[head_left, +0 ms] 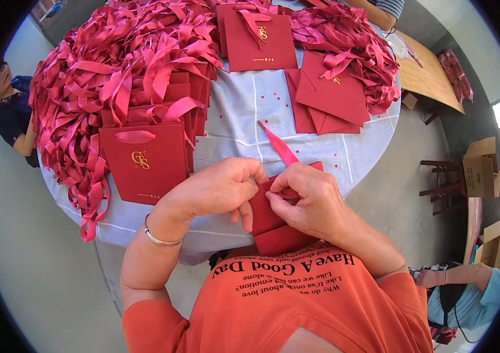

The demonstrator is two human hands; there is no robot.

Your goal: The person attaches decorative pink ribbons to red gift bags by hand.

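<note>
A red paper gift bag (278, 230) lies at the near table edge, against my body and under both hands. My left hand (223, 187) is at its upper left side, thumb and forefinger pinched together and the other fingers curled; what they pinch is hidden. From the right, my right hand (311, 197) closes thumb and fingers at the bag's upper part. A pink ribbon (282, 146) sticks out beyond the bag, its lower end hidden behind my right hand.
Finished red bags (150, 156) stand in rows at left under a heap of pink ribbons (120, 59). Flat bags (329, 94) lie at far right, another bag (260, 44) farther back. Small red dots scatter the white tablecloth (241, 126). Other people sit around; cardboard boxes (480, 167) stand right.
</note>
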